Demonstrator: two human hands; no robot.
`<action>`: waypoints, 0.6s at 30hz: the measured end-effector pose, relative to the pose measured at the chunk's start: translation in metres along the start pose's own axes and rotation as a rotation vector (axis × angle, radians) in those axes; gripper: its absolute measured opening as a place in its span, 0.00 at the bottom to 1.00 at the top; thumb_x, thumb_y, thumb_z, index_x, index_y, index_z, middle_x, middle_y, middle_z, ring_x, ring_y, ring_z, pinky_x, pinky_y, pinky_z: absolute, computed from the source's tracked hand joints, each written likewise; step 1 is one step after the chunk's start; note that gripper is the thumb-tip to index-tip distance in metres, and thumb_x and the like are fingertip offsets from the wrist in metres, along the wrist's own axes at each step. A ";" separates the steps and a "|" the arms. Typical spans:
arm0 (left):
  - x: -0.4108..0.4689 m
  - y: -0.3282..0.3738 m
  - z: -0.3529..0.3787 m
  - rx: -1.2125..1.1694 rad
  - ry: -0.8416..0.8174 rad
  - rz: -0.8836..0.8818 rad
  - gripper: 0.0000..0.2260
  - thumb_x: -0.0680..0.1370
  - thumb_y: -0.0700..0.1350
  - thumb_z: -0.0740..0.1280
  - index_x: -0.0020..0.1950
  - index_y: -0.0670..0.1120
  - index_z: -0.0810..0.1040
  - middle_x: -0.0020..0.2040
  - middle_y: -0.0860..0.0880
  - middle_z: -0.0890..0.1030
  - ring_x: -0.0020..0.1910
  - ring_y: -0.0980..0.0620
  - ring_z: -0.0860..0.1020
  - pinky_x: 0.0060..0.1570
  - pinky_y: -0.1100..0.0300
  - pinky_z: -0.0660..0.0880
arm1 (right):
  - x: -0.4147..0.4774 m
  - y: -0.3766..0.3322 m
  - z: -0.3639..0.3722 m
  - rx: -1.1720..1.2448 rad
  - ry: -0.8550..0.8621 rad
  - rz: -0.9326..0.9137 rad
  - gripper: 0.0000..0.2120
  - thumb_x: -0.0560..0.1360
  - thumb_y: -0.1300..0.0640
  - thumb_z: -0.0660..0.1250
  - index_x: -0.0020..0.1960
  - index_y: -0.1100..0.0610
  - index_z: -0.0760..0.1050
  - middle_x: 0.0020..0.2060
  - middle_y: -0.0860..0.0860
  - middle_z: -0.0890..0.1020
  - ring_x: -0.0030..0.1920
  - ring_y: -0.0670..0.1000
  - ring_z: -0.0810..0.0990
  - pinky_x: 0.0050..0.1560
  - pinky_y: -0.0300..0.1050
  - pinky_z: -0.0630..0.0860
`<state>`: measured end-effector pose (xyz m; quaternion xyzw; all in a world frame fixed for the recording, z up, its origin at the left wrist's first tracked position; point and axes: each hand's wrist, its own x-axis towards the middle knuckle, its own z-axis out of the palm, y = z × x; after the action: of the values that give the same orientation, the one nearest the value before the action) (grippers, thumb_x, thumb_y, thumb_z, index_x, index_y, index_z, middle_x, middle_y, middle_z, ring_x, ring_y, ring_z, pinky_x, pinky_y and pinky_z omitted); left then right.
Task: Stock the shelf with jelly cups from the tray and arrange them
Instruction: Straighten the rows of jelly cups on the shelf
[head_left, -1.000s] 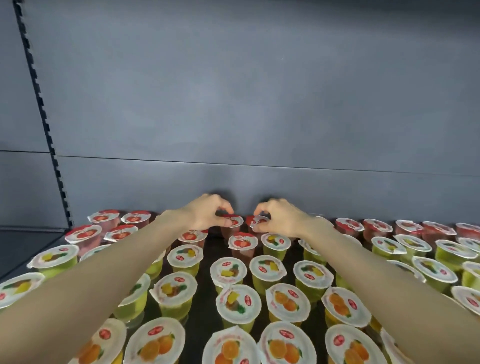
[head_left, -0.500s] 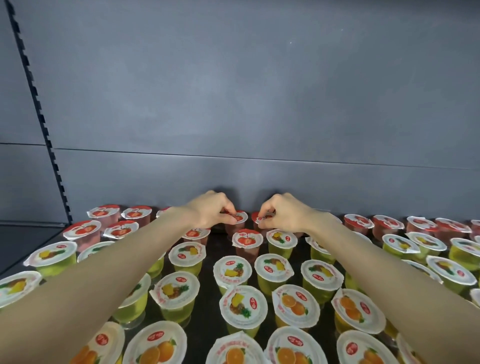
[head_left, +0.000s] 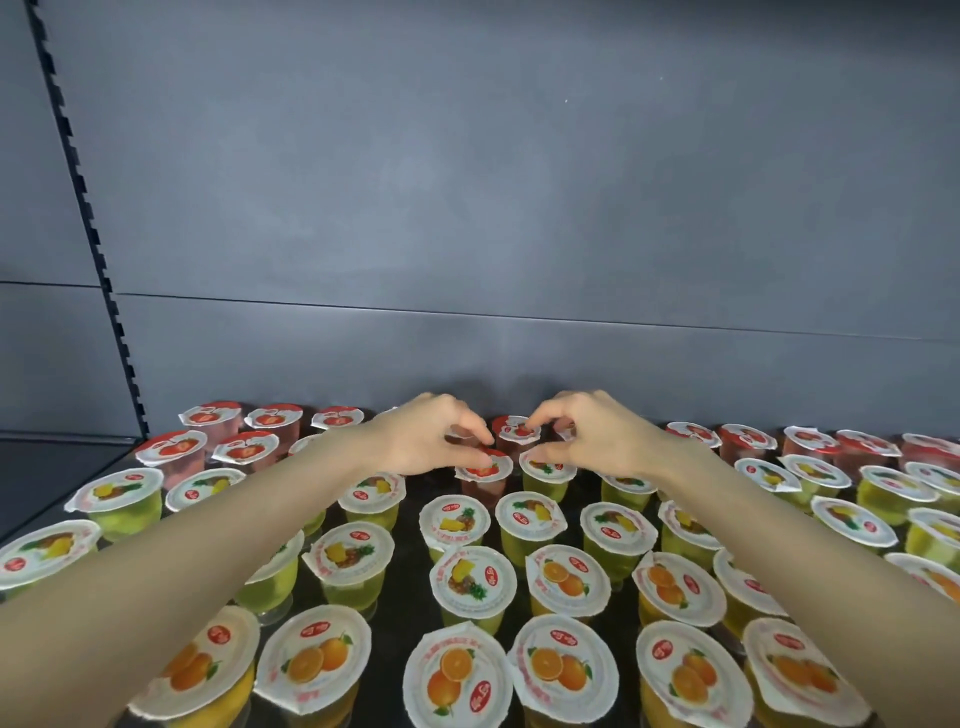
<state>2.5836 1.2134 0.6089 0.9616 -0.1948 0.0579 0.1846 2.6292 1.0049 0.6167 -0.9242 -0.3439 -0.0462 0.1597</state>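
Stocking looks well advanced — jelly cups (head_left: 470, 574) fill the shelf (head_left: 410, 587) from front edge to rear. Left hand (head_left: 434, 441) and right hand (head_left: 589, 439), grips half-curled, pinch lids of rear-row strawberry cups (head_left: 517, 434) — arranging remains.

At your ten o'clock, a black slotted upright (head_left: 83, 208) runs down the grey back panel (head_left: 519, 182).

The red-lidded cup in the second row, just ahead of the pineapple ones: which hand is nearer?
Left. The left hand has its fingertips at that red-lidded cup's lid edge; whether they touch is unclear. The right hand is to its right, over the neighbouring pineapple cup.
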 end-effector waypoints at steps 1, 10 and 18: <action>-0.003 0.003 0.002 -0.020 -0.026 0.006 0.14 0.75 0.51 0.68 0.59 0.49 0.80 0.56 0.52 0.79 0.54 0.54 0.77 0.56 0.57 0.74 | -0.006 -0.001 -0.001 0.011 -0.021 -0.006 0.17 0.75 0.52 0.69 0.62 0.53 0.76 0.58 0.47 0.77 0.55 0.46 0.76 0.52 0.39 0.73; -0.004 0.013 0.006 0.026 -0.090 -0.032 0.13 0.76 0.50 0.68 0.59 0.50 0.80 0.58 0.53 0.78 0.52 0.57 0.74 0.55 0.59 0.73 | -0.010 -0.003 0.005 -0.002 -0.092 0.014 0.14 0.75 0.51 0.68 0.58 0.55 0.81 0.58 0.50 0.81 0.54 0.49 0.80 0.56 0.47 0.78; -0.016 0.006 -0.002 0.026 -0.025 -0.070 0.11 0.76 0.49 0.68 0.56 0.48 0.81 0.54 0.52 0.79 0.50 0.56 0.75 0.51 0.62 0.72 | 0.001 -0.016 0.016 0.020 -0.063 0.016 0.14 0.75 0.50 0.68 0.57 0.55 0.81 0.52 0.49 0.82 0.47 0.47 0.79 0.49 0.42 0.78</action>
<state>2.5667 1.2148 0.6093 0.9707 -0.1626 0.0421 0.1716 2.6195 1.0218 0.6062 -0.9263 -0.3416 -0.0124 0.1583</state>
